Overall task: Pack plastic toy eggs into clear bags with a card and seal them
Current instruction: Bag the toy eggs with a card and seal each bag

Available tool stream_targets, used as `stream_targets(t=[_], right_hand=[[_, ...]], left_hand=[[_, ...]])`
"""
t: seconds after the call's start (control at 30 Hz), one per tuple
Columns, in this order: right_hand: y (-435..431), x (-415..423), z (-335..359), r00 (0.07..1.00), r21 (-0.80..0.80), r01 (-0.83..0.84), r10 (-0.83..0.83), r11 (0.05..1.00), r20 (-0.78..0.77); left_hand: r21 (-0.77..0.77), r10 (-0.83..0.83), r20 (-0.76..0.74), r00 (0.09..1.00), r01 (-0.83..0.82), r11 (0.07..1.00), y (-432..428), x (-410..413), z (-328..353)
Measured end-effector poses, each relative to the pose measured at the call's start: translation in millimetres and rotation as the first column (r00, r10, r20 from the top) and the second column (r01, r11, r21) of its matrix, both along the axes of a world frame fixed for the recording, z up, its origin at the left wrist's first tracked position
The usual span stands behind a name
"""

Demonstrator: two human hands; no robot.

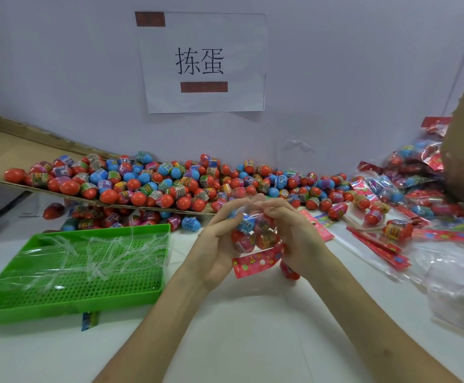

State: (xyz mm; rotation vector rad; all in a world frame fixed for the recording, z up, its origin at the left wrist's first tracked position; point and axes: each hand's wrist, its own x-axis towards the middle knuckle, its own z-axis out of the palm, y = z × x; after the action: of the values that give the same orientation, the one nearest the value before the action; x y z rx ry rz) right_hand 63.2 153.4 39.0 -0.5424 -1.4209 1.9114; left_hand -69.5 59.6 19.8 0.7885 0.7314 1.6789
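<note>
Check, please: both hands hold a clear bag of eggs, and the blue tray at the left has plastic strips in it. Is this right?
One thing is wrong: the tray is green, not blue, as the head view shows. The rest stands: left hand and right hand hold the clear bag of eggs, and plastic strips lie in the tray at the left.

The green tray [73, 272] has a grid of small holes. Behind it the eggs [170, 183] are red and blue with multicoloured label bands. Right of the tray, the bag [255, 233] is clear and the card [258, 262] pinkish red with yellow flowers. Above the tray, the white sign [203, 62] bears black characters and brown bars.
</note>
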Motion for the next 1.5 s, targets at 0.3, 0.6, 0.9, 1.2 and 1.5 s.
stream_targets(t=[0.3,0.6,0.9,1.2,1.5], right_hand=[[1.1,-1.0,-3.4,0.992,-0.228,-0.049,0.021,0.972,-0.123],[10.5,6.2,-3.9,0.980,-0.136,-0.149,0.128,0.979,-0.150],[22.0,10.0,-4.5,0.905,-0.029,-0.366,0.349,0.930,-0.243],[22.7,8.9,-0.6,0.861,0.065,-0.413,0.413,0.908,-0.296],[23.2,8.3,0.0,0.861,0.080,-0.381,0.385,0.921,-0.331]], left_hand=[[0.060,-0.087,-0.034,0.996,0.088,0.994,-4.1,1.6,2.8],[0.061,-0.114,0.070,0.991,0.110,0.992,-5.2,-0.2,6.5],[0.074,-0.160,0.111,0.981,0.152,0.986,-9.8,3.4,15.0],[0.130,-0.208,0.220,0.953,0.183,0.974,-11.8,9.8,20.0],[0.126,-0.193,0.266,0.944,0.164,0.978,-9.8,13.3,18.9]])
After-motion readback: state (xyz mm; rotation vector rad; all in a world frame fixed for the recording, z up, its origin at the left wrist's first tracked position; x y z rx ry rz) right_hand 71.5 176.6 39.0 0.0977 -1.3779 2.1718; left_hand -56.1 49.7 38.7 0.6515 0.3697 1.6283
